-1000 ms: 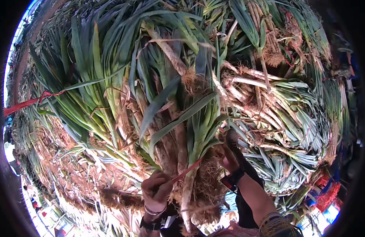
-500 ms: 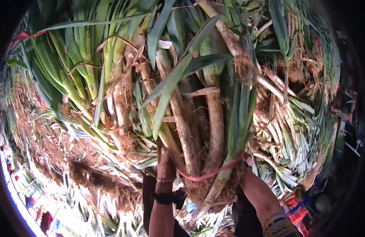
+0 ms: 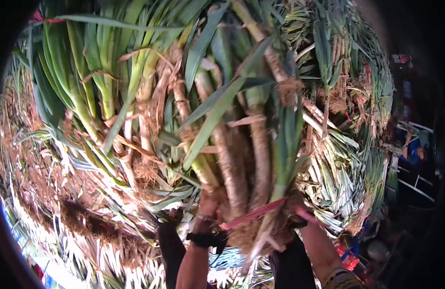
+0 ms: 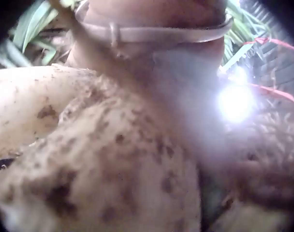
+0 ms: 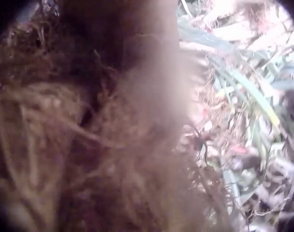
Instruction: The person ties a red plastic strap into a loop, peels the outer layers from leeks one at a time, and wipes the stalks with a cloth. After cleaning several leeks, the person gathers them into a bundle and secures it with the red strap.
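Observation:
A thick bundle of leeks [image 3: 227, 168] stands in front of me in the head view, leaves up and hairy roots down. A flat red strip [image 3: 254, 212] crosses the front of its lower stalks. My left hand [image 3: 209, 203] is at the bundle's left side, its fingers hidden behind the stalks. On the other side, my right hand [image 3: 298, 207] is blurred against the roots, with a pinkish-red length of the strip at it. Soil-specked pale stalks [image 4: 113, 174] fill the left wrist view. Tangled roots [image 5: 123, 135] are close up in the right wrist view.
More upright leeks [image 3: 92, 86] stand at the left. Another heap of leeks [image 3: 335, 161] lies at the right. Leaf scraps and soil [image 3: 54, 164] cover the ground at the left. Blue and red items [image 3: 350, 260] are low at the right.
From a second ago, both hands have moved from the bundle's front to its sides and back, and the strip now runs across it. The view has moved closer; a strip length now shows at the right hand.

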